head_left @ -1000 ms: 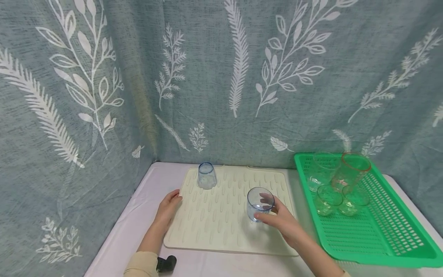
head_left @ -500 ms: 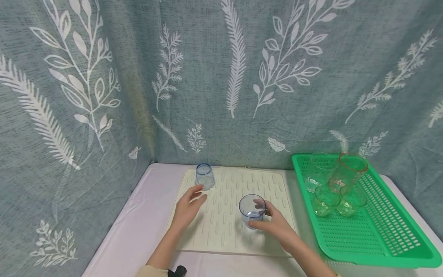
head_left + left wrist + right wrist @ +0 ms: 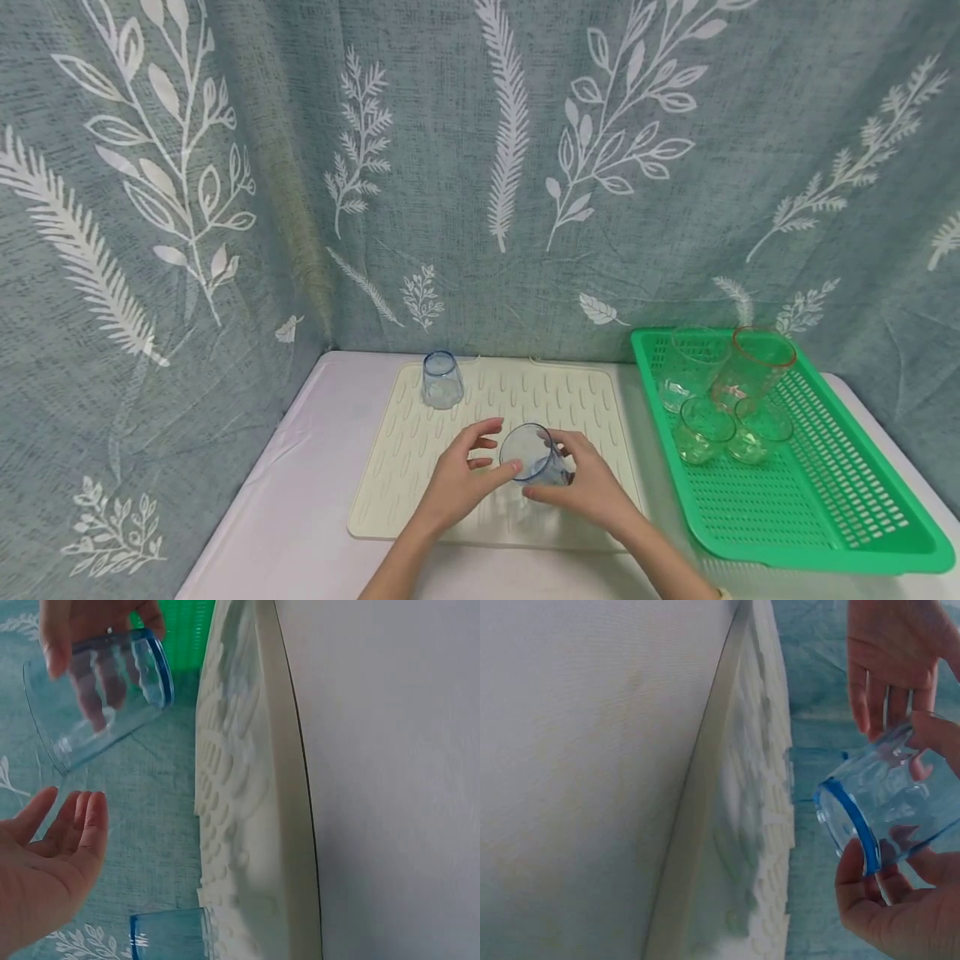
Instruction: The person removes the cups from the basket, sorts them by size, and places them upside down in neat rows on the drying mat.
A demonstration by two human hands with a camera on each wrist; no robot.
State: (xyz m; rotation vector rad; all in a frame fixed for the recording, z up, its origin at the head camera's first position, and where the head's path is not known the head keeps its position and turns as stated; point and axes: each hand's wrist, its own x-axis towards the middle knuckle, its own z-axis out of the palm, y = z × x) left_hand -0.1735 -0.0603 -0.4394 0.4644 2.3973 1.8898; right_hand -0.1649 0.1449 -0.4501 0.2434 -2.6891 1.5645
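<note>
At the left, a bluish glass [image 3: 442, 385] stands on the cream mat [image 3: 393, 483] of the tabletop [image 3: 277, 517]. Your left grip [image 3: 459, 482] is loosely spread beside the tilted glass [image 3: 531, 450]; I cannot tell if its thumb touches. Your right grip [image 3: 590, 490] pinches this glass above the mat. Farther right, the green basket [image 3: 757, 508] contains four other glasses [image 3: 701, 433].

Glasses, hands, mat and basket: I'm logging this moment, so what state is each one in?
Mat: lying flat
Held glass: tilted, lifted off the mat
Right hand: gripping the held glass
Left hand: open, close to the held glass
Standing glass: on the mat, seemingly upside down
Green basket: holding four glasses
Basket glasses: standing, apparently mouth up
</note>
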